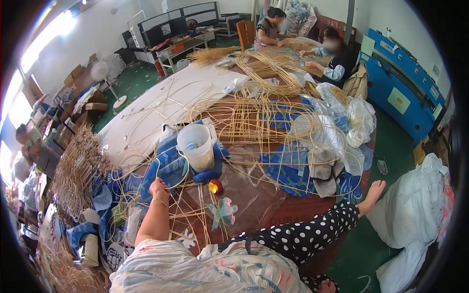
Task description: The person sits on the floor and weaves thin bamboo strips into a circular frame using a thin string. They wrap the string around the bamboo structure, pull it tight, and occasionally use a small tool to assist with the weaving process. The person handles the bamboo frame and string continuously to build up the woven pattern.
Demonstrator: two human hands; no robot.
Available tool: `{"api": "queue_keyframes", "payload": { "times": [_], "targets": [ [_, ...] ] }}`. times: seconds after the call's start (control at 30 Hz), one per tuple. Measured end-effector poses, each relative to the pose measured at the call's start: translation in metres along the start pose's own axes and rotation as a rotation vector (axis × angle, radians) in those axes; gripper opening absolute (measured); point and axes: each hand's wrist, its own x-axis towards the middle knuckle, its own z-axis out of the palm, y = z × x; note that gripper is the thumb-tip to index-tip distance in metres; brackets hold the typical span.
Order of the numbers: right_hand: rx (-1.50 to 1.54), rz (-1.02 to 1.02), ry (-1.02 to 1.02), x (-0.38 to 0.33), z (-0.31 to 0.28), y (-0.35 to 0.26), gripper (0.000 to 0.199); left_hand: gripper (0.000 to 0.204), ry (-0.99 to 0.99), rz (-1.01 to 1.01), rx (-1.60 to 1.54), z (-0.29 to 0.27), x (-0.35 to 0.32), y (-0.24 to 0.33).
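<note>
My left hand [159, 189] is closed round a thin cane strand [187, 171], which curves up in a loop beside the bucket. That translucent white bucket [195, 146] stands on blue patterned cloth [168, 168] just beyond the hand. Right of my forearm lie a small red and yellow object [215, 186] and a sheer butterfly-shaped piece [222, 213]. Farther off, an openwork lattice of cane strands [244, 122] spreads over the brown table covering [254, 188]. My right hand does not show.
A coil of cane [268, 73] lies at the table's far end, where two people [337, 63] sit. My bare foot [373, 193] rests near the table's right edge. Bundled dried stems [80, 171] stand left; a white sack [415, 205] and blue machine [403, 88] stand right.
</note>
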Motion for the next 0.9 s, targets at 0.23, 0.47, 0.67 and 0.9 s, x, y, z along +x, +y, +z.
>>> {"api": "queue_keyframes", "payload": {
  "times": [0.23,0.47,0.67,0.9],
  "targets": [
    [0.094,0.083,-0.033,0.001,-0.004,-0.011,0.026,0.024,-0.116,0.082,-0.157,0.007,0.013,0.04],
    [0.111,0.098,-0.033,0.002,-0.004,-0.007,0.028,0.024,-0.253,0.096,-0.201,0.013,-0.003,0.081],
    [0.133,0.121,-0.029,0.001,-0.004,-0.003,0.029,0.022,-0.228,0.14,-0.273,0.019,-0.005,0.089],
    [0.266,0.194,-0.041,-0.005,-0.016,-0.036,0.028,0.021,-0.223,0.173,-0.328,0.035,-0.001,0.093]
  ]
}}
